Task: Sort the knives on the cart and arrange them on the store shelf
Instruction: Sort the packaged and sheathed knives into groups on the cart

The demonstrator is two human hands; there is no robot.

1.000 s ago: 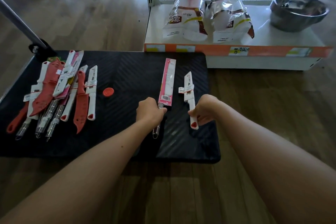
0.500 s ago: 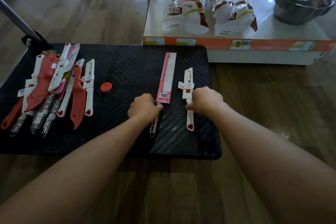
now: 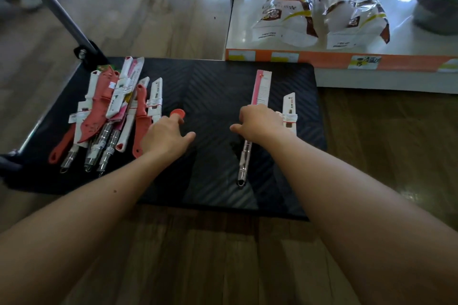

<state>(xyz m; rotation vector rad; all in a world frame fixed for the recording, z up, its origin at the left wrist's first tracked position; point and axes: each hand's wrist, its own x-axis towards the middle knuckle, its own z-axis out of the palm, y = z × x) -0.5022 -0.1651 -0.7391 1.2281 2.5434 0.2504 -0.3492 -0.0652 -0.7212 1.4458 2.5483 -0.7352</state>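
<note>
Two knives lie apart from the pile on my black cart (image 3: 210, 86), by the white store shelf (image 3: 238, 37). My right hand (image 3: 262, 122) rests curled on the pink-sleeved knife (image 3: 260, 86) and white knife (image 3: 290, 111); whether it grips, I cannot tell. My left hand (image 3: 164, 137) is open beside the knife pile (image 3: 116, 111), a fingertip at the small red cap (image 3: 177, 113).

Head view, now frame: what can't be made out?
- Right hand: it covers the middle of the long pink-sleeved knife; its grip is unclear.
- White-sheathed knife: lower end hidden behind the right forearm.
- Grey metal bowl on the white store shelf: cut off by the right edge, blurred.
- Pile of red and white knives: overlapping, so no sure count.
- Left hand: fingertips near the round red cap; contact unclear.
</note>
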